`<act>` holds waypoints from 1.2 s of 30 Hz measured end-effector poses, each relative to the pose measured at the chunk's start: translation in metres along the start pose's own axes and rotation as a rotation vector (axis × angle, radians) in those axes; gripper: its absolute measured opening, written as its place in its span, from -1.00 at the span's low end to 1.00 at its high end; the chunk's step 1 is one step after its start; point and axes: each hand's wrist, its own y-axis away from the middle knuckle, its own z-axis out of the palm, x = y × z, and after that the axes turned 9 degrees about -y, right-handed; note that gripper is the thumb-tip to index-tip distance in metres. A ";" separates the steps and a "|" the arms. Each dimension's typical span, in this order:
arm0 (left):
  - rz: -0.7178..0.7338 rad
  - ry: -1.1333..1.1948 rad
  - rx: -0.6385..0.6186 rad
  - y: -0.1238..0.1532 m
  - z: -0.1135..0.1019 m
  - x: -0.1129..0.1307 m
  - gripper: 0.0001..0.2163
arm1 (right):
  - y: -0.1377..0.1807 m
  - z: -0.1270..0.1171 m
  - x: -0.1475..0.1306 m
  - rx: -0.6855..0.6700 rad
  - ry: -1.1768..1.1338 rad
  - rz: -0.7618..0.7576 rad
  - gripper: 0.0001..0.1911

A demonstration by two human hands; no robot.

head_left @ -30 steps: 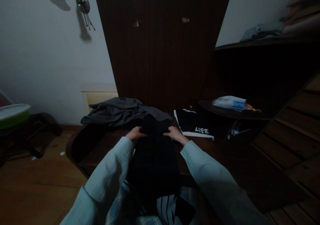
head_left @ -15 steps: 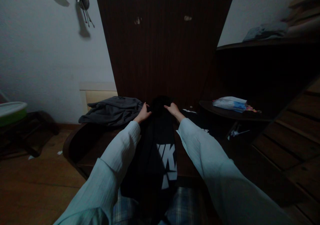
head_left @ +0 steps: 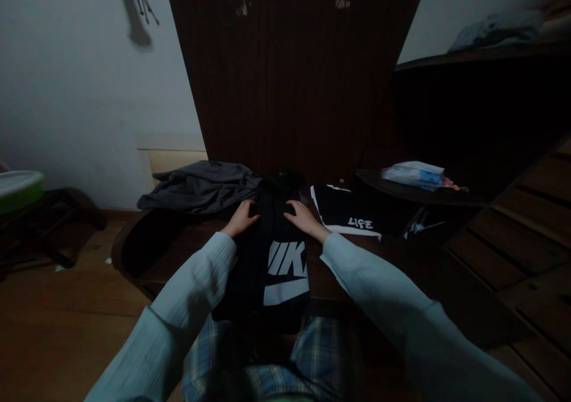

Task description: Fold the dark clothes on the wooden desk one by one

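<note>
A black garment with large white lettering lies folded into a long strip on the dark wooden bench, its near end hanging over the front edge. My left hand rests on its left side, thumb and fingers apart. On the right side of the same garment lies my right hand, thumb spread from the fingers. Dark cloth at the garment's far end is too dim to make out. To the left, a crumpled dark grey garment touches it. A folded black cloth with white edging is to the right.
The dark wooden bench has a curved left end. A tall brown panel rises behind it. On a low shelf at right sits a plastic packet. A green and white basin stands on a stool at far left.
Both hands have come nearer to me along the black garment and their fingers have loosened. Its lettered part now lies flatter. More of the folded black cloth at right shows.
</note>
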 end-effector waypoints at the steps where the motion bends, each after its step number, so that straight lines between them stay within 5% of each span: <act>1: 0.023 0.006 -0.024 0.006 -0.001 -0.001 -0.64 | 0.012 0.005 -0.002 -0.030 0.033 -0.052 -0.56; 8: -0.001 0.000 -0.126 0.031 0.006 0.008 -0.65 | 0.066 0.024 0.001 -0.238 0.204 -0.103 -0.48; 14: -0.050 0.145 -0.024 0.034 0.013 0.017 -0.64 | 0.056 -0.020 0.016 -0.375 0.149 -0.003 -0.48; 17: -0.171 0.200 0.031 0.035 0.017 0.015 -0.73 | 0.039 -0.035 0.011 -0.414 0.076 0.062 -0.65; 20: -0.252 0.189 0.084 0.036 0.018 0.012 -0.79 | 0.020 -0.028 0.000 -0.274 0.012 0.179 -0.81; 26: -0.332 0.054 0.078 0.040 0.012 0.016 -0.81 | 0.010 0.024 -0.003 0.129 -0.065 0.261 -0.87; 36: -0.402 -0.117 -0.006 0.030 0.012 0.028 -0.86 | 0.019 0.035 0.008 0.111 -0.247 0.071 -0.83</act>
